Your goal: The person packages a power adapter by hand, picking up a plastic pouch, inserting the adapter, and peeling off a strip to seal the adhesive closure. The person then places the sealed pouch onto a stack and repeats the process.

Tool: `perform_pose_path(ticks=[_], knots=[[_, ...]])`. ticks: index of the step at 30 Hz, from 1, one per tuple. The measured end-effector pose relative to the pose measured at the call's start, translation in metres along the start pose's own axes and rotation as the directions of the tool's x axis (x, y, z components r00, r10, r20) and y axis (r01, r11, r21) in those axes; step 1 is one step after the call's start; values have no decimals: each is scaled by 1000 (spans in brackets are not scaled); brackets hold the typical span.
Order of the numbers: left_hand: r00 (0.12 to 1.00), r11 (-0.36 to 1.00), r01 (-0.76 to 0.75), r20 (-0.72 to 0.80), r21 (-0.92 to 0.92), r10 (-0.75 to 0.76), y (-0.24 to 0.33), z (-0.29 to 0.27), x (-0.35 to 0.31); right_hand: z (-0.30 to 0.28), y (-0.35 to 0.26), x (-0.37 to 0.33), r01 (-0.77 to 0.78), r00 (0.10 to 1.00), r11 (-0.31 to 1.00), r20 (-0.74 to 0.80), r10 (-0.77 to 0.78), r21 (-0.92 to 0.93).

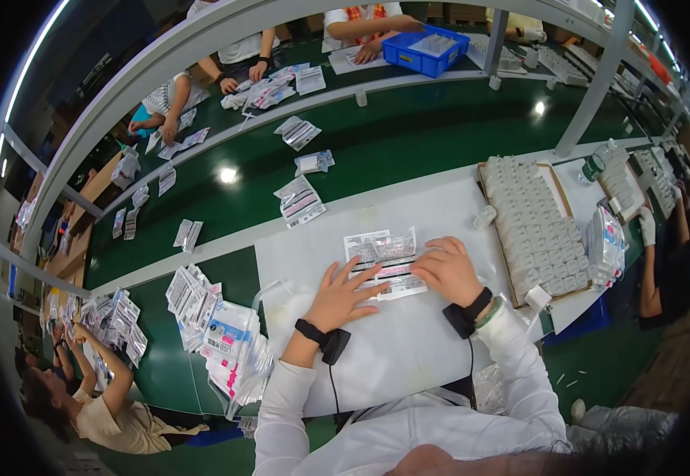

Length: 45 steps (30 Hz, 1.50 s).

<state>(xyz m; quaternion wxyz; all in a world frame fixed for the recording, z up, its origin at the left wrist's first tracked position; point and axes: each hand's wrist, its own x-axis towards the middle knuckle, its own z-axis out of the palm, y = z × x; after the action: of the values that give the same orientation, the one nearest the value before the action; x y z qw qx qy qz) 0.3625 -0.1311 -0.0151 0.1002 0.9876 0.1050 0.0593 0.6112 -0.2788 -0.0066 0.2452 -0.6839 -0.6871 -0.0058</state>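
Note:
A flat printed silver-and-white pouch (396,268) with a clear upper part lies on the white sheet (361,357) in front of me. My left hand (339,297) rests across its left side, palm down, with the fingers spread and stretched out. At the pouch's right edge, my right hand (450,274) has its fingers bent and drawn together on the film. Whatever the pouch contains cannot be made out. A black band with a small box is strapped round each wrist.
Right of my hands, a cardboard tray (561,194) holds rows of white charger-like blocks (531,226); one loose block (484,217) lies beside it. Piled pouches (226,333) lie to the left. Beyond runs a green conveyor belt (258,190) with scattered pouches. Co-workers sit opposite, near a blue bin (424,54).

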Motion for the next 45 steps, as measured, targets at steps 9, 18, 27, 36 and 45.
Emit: perform_pose_path(ticks=[9,18,27,36,45], knots=[[1000,1000,7,-26,12,-7,-5,10,-3,45,-61,6,99,994,993,-45,-102,-60],[1000,1000,0,-23,20,1,-3,10,1,44,-57,-3,46,997,999,-59,-48,-28],[1000,1000,18,6,-13,-18,1,-1,0,-98,-31,-188,-553,833,710,259,490,436],[1000,1000,-9,-21,1,9,1,-1,10,-41,11,-333,-586,799,519,-336,499,-623],[997,994,68,-25,-81,-70,0,14,6,-148,-55,-138,-304,952,749,172,252,589]])
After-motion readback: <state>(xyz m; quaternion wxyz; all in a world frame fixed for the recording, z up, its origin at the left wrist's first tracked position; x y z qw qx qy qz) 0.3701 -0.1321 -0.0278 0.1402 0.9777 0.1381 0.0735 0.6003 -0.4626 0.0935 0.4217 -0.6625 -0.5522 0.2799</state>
